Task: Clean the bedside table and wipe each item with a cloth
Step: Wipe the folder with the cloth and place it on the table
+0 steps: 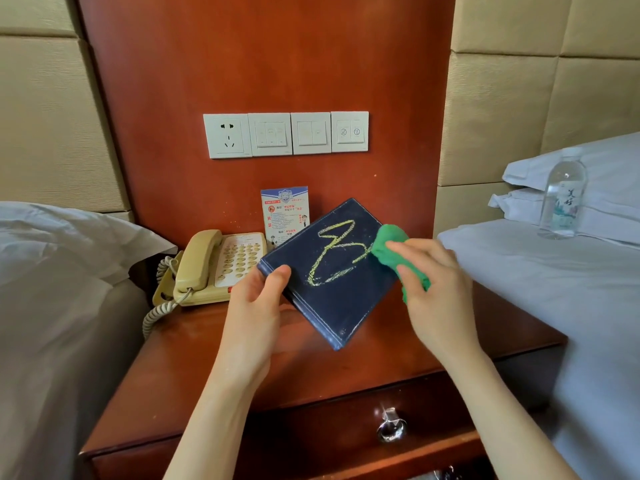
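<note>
Book [332, 271]: dark blue cover, yellow scrawl across it, held tilted above the table [207, 358], not touching the top. Pale stitching runs along its edges.

Left hand [256, 306]: grips the book's near-left corner. Thumb lies curled on the cover; the other fingers are tucked under the book and hidden.

Right hand [436, 289]: fingers curled round a bunched green cloth [391, 247]. Cloth bulges out past the fingertips and presses on the cover's right edge, touching the end of the yellow mark. A tail of cloth hangs below the fingers.

Beyond the left thumb: beige phone [221, 268], handset on its cradle, coiled cord dropping off the table's left edge. Behind the book, past the fingertips of both hands, a printed card [284, 209] stands upright against the red-brown wall panel [263, 64]. Its lower right part is hidden by the book.

Higher on the panel: a row of four white plates, one socket [227, 136] and three switch plates [311, 133].

Below the wrists: drawer front with a metal ring pull [391, 427].

Right of the cloth hand, well apart: clear bottle [562, 199] upright on the white bed [554, 289], just in front of the pillows [616, 174]. Left of the phone: a second bed [52, 271] with rumpled white bedding. Padded tan wall on either side of the panel.
</note>
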